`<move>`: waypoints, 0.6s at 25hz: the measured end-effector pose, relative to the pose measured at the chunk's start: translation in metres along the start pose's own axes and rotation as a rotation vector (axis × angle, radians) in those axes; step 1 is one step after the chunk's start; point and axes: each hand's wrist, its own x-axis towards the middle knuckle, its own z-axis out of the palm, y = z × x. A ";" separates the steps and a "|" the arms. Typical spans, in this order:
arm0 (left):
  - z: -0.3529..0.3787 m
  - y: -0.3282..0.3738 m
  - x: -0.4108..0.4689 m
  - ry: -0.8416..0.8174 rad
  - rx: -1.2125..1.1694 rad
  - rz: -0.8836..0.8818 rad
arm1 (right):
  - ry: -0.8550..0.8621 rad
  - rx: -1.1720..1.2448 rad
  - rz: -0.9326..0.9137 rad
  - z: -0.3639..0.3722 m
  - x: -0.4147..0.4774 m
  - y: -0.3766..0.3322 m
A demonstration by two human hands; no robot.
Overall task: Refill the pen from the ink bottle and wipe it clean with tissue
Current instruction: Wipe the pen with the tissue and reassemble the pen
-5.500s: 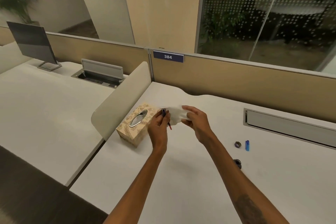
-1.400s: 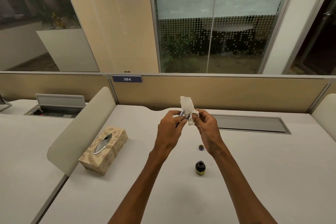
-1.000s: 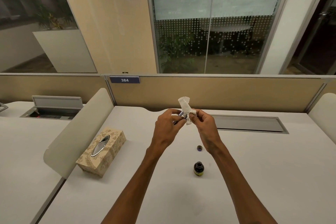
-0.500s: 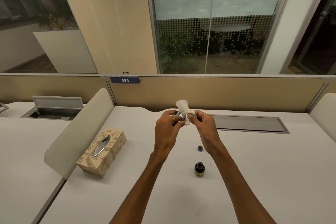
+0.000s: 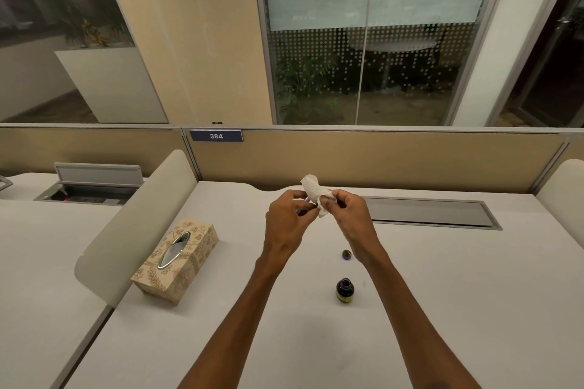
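Above the white desk [image 5: 442, 294] my left hand [image 5: 286, 224] grips the pen [image 5: 304, 203], of which only a short stretch shows between the fingers. My right hand [image 5: 350, 218] pinches a crumpled white tissue [image 5: 314, 191] wrapped around the pen's end. The two hands touch at the fingertips. A small dark ink bottle [image 5: 345, 290] stands open on the desk below the hands. Its cap [image 5: 346, 254] lies a little behind it, partly behind my right wrist.
A patterned tissue box [image 5: 177, 259] lies at the left, next to a rounded desk divider [image 5: 136, 230]. A grey cable tray lid [image 5: 429, 213] is set in the desk at the back right. A beige partition [image 5: 379, 158] closes the far edge.
The tissue has been bunched tighter around the pen and its free tip has sunk lower. Both hands stay at the same spot above the desk.
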 end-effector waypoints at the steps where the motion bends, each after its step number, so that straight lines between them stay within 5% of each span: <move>1: 0.001 -0.001 -0.001 0.026 0.026 0.002 | 0.013 0.019 0.009 0.000 0.000 0.000; 7: -0.001 -0.017 -0.002 0.140 -0.076 -0.165 | 0.067 0.432 0.209 -0.024 0.007 -0.007; 15: 0.003 0.000 0.000 0.096 -0.471 -0.280 | -0.072 0.309 0.186 -0.024 0.002 0.001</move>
